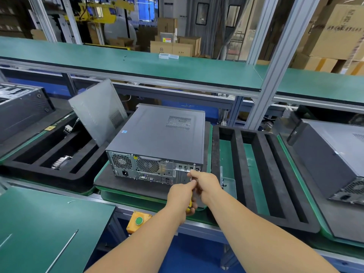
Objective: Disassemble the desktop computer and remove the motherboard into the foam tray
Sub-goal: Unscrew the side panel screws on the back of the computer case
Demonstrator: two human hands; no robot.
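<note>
Here the left hand (182, 196) grips a yellow-handled screwdriver (189, 203) at the desktop computer (157, 138) rear; the right hand (204, 184) pinches its shaft, best kept square to the screw

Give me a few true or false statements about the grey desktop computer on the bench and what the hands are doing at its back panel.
1. The grey metal desktop computer case lies on its side with its back panel toward the person. True.
2. Both hands are at the lower right corner of the back panel. True: the left hand and right hand meet there.
3. The left hand holds a yellow-handled screwdriver. True.
4. The side cover is already off the case. False: the cover with its vent grille is on.
5. The black foam tray right of the case holds a motherboard. False: its slots show only green mat.
</note>
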